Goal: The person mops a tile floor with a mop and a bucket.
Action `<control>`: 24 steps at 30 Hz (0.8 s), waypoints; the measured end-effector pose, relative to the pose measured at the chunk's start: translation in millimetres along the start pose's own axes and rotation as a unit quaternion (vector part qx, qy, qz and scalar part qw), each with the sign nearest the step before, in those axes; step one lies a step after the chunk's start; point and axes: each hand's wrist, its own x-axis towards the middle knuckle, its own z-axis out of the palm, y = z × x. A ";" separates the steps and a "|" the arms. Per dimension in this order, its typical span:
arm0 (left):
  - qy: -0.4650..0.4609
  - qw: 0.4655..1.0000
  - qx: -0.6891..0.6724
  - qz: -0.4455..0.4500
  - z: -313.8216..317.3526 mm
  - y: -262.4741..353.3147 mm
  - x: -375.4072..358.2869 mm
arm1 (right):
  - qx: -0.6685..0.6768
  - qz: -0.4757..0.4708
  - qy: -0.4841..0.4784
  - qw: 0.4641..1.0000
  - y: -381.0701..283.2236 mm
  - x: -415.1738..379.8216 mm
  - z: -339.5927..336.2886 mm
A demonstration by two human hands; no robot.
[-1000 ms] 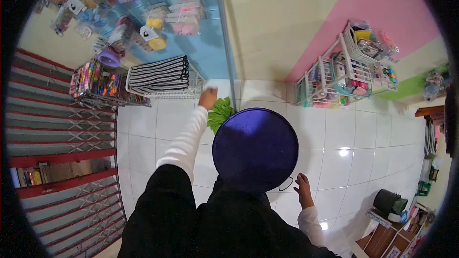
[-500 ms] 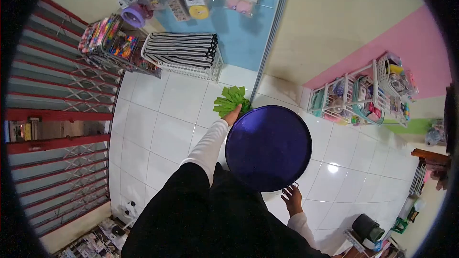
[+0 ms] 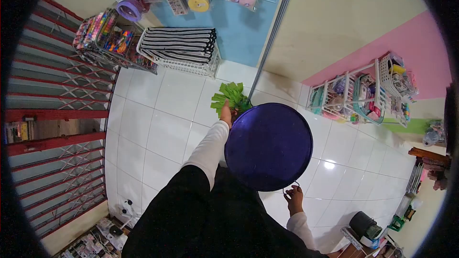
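A round, dark-purple disc-like top (image 3: 268, 147) with a raised dark rim is in front of my legs; what is under it is hidden. At its upper left edge, my left hand (image 3: 227, 114) has its fingers curled at the base of a bunch of bright green, leaf-like strips (image 3: 228, 96). The thumb points away from me, over the strips. By the lower right rim, my right hand (image 3: 294, 199) closes its fingertips on a thin wire loop (image 3: 297, 184) that sticks out from the edge.
White tiles (image 3: 172, 95) cover the floor. A white basket of striped cloths (image 3: 179, 45) stands ahead by the blue wall, beside a rack of colourful goods (image 3: 112, 36). White shelving (image 3: 351, 95) is to the right, a red folding gate (image 3: 57, 114) to the left, and a dark bin (image 3: 364, 224) at lower right.
My left hand has shifted slightly left, and its thumb now points up over the green strips. The right hand stays by the wire loop. The view has tilted slightly.
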 end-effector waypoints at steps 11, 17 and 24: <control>-0.074 0.681 0.677 0.268 29.9 64.4 -29.2 | 0.036 -0.041 -0.052 0.997 -0.4 4.8 -0.1; -0.128 0.565 0.684 0.444 22.3 18.9 -34.7 | 0.066 -0.050 -0.092 0.992 3.9 21.8 3.7; -0.077 0.640 0.627 0.437 -41.0 15.8 -97.1 | -0.072 -0.121 -0.101 0.985 -23.6 13.9 2.7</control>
